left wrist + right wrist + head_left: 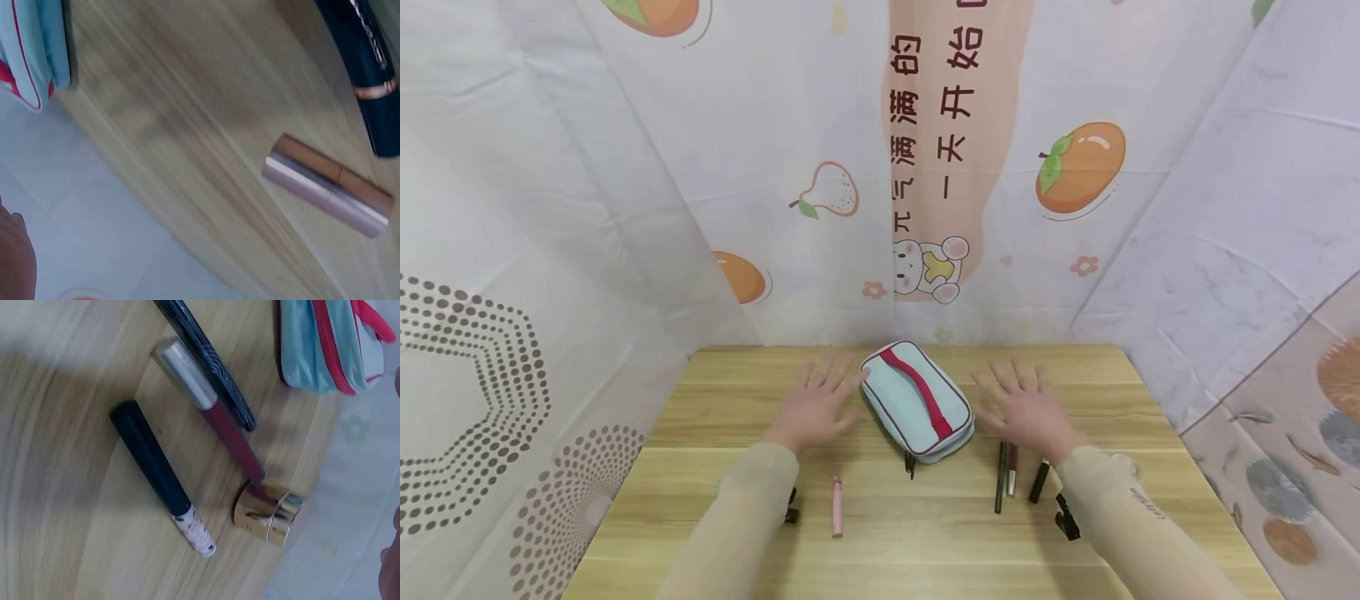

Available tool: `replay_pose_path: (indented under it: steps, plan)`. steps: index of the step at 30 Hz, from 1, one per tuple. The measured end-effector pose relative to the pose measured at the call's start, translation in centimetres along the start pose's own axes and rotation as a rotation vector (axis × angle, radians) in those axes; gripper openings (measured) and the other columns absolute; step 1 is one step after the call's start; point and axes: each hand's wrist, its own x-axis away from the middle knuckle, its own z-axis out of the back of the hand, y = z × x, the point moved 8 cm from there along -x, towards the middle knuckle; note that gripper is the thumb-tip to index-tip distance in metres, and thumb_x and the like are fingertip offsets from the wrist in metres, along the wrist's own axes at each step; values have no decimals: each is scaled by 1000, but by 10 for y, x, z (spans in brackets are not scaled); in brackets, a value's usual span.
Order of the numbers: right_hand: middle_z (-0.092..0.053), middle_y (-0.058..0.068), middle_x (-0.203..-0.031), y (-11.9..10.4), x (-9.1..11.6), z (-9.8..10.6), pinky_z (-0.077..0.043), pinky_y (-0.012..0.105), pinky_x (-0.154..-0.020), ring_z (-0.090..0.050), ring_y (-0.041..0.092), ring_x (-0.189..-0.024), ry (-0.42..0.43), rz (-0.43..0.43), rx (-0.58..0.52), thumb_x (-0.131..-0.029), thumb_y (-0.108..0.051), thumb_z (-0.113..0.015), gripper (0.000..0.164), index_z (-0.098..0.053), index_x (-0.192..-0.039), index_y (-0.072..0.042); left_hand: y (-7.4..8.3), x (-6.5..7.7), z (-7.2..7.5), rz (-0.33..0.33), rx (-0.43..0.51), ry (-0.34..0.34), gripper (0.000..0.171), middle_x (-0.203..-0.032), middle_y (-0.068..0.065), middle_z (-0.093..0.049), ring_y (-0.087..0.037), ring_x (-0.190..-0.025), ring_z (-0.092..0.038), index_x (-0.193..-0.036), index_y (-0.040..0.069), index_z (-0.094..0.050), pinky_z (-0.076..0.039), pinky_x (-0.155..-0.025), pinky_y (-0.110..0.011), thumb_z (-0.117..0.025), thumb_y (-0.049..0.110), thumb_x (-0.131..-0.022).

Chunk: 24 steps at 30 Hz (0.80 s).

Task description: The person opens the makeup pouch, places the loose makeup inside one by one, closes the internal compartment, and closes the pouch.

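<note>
A pale blue zip pouch (891, 396) with a red strap lies at the far middle of the table, between two spread hands. My left hand (820, 404) hovers at its left with fingers straight and blurred, the index fingertip right at the pouch's edge. On the other side, my right hand (1030, 412) has its fingers fanned, fingertips by the pouch's right edge. Neither holds anything. Below the right hand are a thin black pen (1001, 483), a dark red tube with a silver cap (194, 375) and a black tube with a patterned end (150, 456).
Near the left hand lie a pink tube (837, 508), a shiny rose-gold tube (325, 187) and a dark tube with a copper band (369, 69). A small gold round item (253, 509) sits by the red tube. Printed curtains (820, 275) hang behind the wooden table (910, 542).
</note>
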Motion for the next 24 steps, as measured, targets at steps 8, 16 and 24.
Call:
replay_pose_path:
  steps: [8, 16, 24]
  plan:
    - [-25, 10, -168, -31, -2, -14, -6, 69, -121, -13, 45, -155, -35, 134, 50, -100, -59, -54, 72, -33, -161, -28, 20, 0, -15, -42, 29, -51, 75, -172, -4, -12, -34, -158, -1, -164, 34, -21, 0, -125, -57, -58, 51, -101]
    - [-28, 11, -167, -56, 4, -19, -16, 68, -121, -17, 45, -154, -20, 258, 7, -98, -55, -61, 72, -38, -159, -26, 38, -3, -29, -129, 22, -51, 78, -170, -7, -19, -37, -157, -11, -163, 32, -27, -11, -125, -59, -66, 48, -98]
    - [-32, 12, -166, -74, 6, -26, -23, 67, -119, -24, 46, -152, -18, 370, 20, -97, -48, -66, 69, -41, -158, -25, 55, -6, -44, -153, -3, -98, 78, -170, 0, -19, -33, -157, -12, -163, 34, -24, -18, -125, -57, -65, 48, -98]
